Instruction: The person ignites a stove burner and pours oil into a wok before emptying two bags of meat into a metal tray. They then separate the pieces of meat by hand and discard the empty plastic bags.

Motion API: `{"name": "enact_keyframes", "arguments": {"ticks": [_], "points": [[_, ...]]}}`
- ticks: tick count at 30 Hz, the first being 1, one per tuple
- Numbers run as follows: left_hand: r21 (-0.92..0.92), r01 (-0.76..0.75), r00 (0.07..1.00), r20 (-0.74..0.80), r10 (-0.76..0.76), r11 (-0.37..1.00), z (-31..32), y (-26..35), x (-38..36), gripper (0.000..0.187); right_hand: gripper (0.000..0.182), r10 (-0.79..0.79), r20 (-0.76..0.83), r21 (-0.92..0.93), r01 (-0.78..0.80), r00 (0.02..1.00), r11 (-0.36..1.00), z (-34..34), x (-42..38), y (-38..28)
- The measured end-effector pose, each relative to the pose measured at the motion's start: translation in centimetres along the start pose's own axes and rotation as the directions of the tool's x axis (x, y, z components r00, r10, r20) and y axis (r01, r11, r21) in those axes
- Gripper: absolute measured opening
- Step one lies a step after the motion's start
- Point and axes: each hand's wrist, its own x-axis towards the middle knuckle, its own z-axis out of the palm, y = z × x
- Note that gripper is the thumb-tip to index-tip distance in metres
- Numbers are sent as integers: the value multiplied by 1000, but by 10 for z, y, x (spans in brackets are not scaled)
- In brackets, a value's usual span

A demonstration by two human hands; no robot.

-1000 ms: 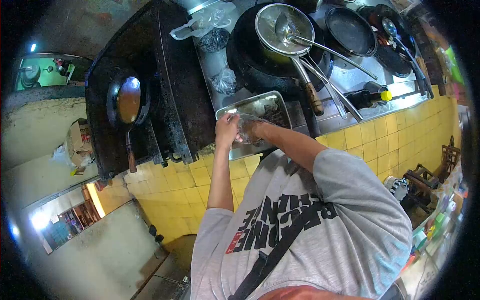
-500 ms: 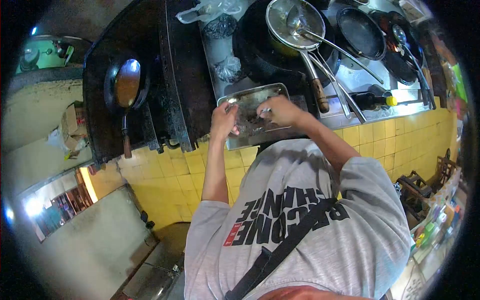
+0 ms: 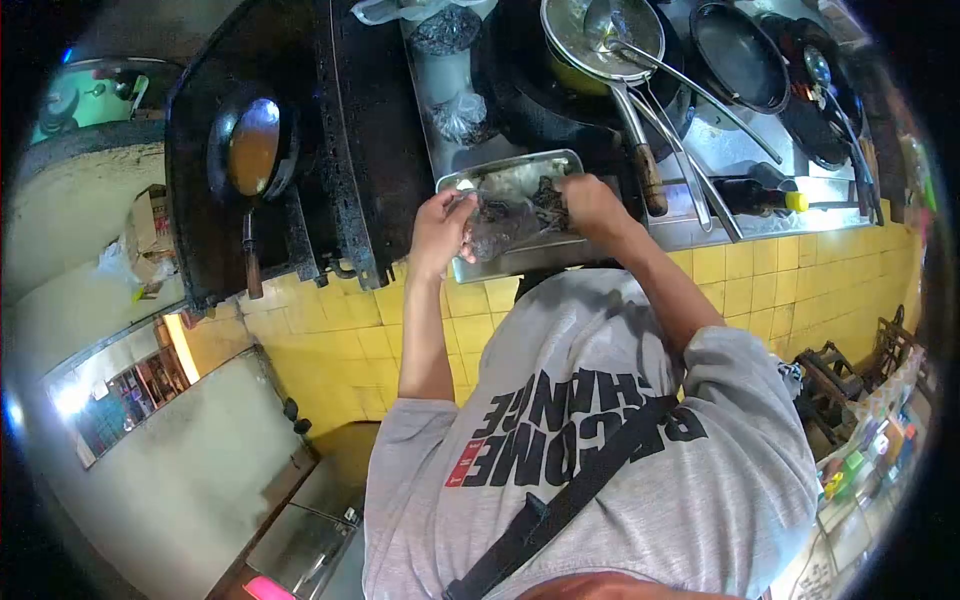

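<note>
My left hand (image 3: 440, 232) pinches the edge of a clear plastic bag (image 3: 505, 225) with dark contents. The bag lies over the left part of a shallow metal tray (image 3: 515, 163). My right hand (image 3: 597, 212) is curled at the tray's right end, above its rim. Dark, shredded-looking food (image 3: 548, 203) lies in the tray by the right fingers. Whatever those fingers hold is hidden from me. A small white object (image 3: 465, 185) shows at the tray's upper left corner.
Beyond the tray sits a large black wok (image 3: 515, 110) with a strainer (image 3: 575, 50) and a ladle (image 3: 690, 95) on it. Tied bags (image 3: 460, 118) stand left of it. A black pan (image 3: 740, 58) and yellow-capped bottle (image 3: 745, 195) are right. A wok with brown liquid (image 3: 255, 155) stands far left.
My right hand has moved right, away from the left hand. The plastic bag and the dark food now show between the hands. The left hand keeps its place at the tray's left side.
</note>
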Motion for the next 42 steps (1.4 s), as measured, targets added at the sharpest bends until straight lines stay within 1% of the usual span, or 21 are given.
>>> {"name": "enact_keyframes", "arguments": {"ticks": [3, 5, 6, 8, 9, 11, 12, 15, 16, 17, 19, 22, 26, 28, 29, 31, 33, 37, 38, 40, 42], "points": [[-10, 4, 1000, 3, -4, 1000, 3, -4, 3, 18, 11, 55, 5, 199, -55, 998, 979, -31, 21, -52], [-17, 1, 1000, -3, -1, 1000, 4, -6, 2, 17, 13, -167, 88, 282, 136, 982, 950, -13, 28, -69], [-2, 2, 1000, -6, -2, 1000, 5, -7, 3, 18, 13, -171, 83, 283, 141, 982, 949, 1, 35, -74], [25, 13, 1000, -5, -13, 1000, 7, -7, 3, 20, 21, -17, 417, 282, -111, 909, 953, 22, 50, -81], [32, 9, 1000, 0, -9, 999, 8, -8, 2, 20, 21, -13, 410, 282, -113, 912, 953, 26, 55, -83], [28, 14, 1000, -9, -13, 1000, 11, -10, 3, 21, 28, -141, 570, 647, -336, 810, 684, 3, 70, -94], [40, 5, 1000, -9, -4, 999, 10, -17, 7, 21, 28, -34, 629, 647, -498, 777, 577, -20, 69, -101], [45, 33, 999, -31, -32, 998, 12, -20, 6, 20, 27, -93, 683, 568, -447, 724, 691, 27, 67, -90], [76, 14, 999, -31, -12, 997, 11, -24, 7, 20, 26, -127, 706, 685, -626, 697, 373, 50, 64, -81], [72, 12, 999, -33, -10, 997, 11, -27, 9, 20, 26, -128, 707, 683, -625, 695, 377, 29, 66, -89], [43, 21, 1000, -11, -21, 999, 10, -33, 9, 19, 24, -52, 676, 529, -435, 735, 728, -11, 64, -102], [40, 39, 999, -26, -38, 998, 12, -32, 8, 19, 23, 25, 587, 487, -377, 809, 788, 38, 55, -87], [60, 29, 999, -28, -28, 998, 11, -31, 7, 19, 21, -32, 662, 442, -356, 749, 823, 55, 60, -83], [107, 32, 998, -57, -26, 994, 10, -30, 8, 19, 19, -123, 575, 720, -429, 808, 546, 54, 58, -83], [108, 30, 998, -57, -24, 994, 10, -31, 9, 19, 19, -124, 574, 720, -427, 810, 547, 49, 59, -85], [79, 15, 999, -44, -12, 997, 9, -34, 9, 20, 19, -110, 576, 665, -387, 810, 639, 36, 59, -89], [75, 26, 999, -44, -23, 997, 8, -37, 12, 19, 22, -75, 587, 650, -414, 807, 638, 81, 54, -71], [70, 22, 999, -44, -19, 997, 10, -40, 17, 17, 30, -28, 631, 611, -475, 775, 633, 53, 50, -80], [70, 19, 999, -43, -16, 997, 9, -41, 19, 17, 30, -27, 630, 611, -473, 776, 635, 85, 50, -69], [51, 26, 999, -42, -24, 998, 9, -41, 21, 16, 32, 127, 605, 280, -359, 786, 890, 147, 56, -51], [57, 21, 999, -51, -18, 998, 9, -40, 22, 16, 28, 104, 612, 309, -358, 784, 881, 143, 57, -47]]}}
